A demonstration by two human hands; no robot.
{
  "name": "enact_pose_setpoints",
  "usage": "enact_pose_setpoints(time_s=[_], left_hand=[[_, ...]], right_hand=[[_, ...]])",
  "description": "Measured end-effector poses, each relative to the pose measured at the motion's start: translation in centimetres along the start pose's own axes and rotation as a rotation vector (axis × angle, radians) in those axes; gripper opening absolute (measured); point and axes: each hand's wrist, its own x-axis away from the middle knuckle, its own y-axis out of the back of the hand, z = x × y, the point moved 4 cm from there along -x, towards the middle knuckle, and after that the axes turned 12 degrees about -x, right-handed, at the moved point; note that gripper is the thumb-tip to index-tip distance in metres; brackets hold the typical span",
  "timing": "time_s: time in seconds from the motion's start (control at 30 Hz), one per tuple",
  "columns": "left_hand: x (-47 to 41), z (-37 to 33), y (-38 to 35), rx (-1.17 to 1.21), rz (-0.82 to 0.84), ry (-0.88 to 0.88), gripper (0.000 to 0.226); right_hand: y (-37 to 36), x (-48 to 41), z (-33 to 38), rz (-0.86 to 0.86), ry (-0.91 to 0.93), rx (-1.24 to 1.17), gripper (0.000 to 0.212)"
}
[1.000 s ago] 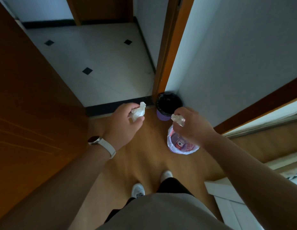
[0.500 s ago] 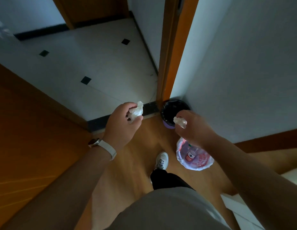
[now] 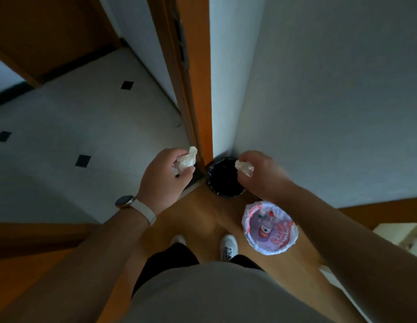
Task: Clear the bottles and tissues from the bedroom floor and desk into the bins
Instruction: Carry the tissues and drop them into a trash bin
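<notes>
While both arms reach forward, I see the left hand gripping a crumpled tissue and the right hand pinching a smaller tissue over the black bin.

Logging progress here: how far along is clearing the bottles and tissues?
Done: bottles lie in the white-lined bin. In hand: the left hand grips one tissue, the right hand a second tissue, near the black-lined bin. Left: dropping both; the desk is out of view.
</notes>
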Motion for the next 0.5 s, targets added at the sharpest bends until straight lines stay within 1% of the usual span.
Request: enact_pose_setpoints(time_s=[0.07, 0.23, 0.37, 0.5], left_hand=[[-2.3, -0.2, -0.8, 0.005, 0.04, -0.062, 0.033], [-8.3, 0.7, -3.9, 0.043, 0.196, -0.188, 0.033], [-12.8, 2.0, -5.8, 0.083, 0.355, -0.28, 0.031], [-16.4, 3.3, -8.3, 0.079, 0.503, -0.359, 0.028]], right_hand=[[0.1, -1.0, -0.5, -0.05, -0.021, -0.001, 0.031], [-0.8, -3.0, -1.6, -0.196, -0.158, -0.056, 0.03], [-3.1, -3.8, -1.7, -0.232, -0.304, -0.024, 0.031], [-4.7, -5.2, -1.9, -0.316, -0.417, -0.033, 0.032]])
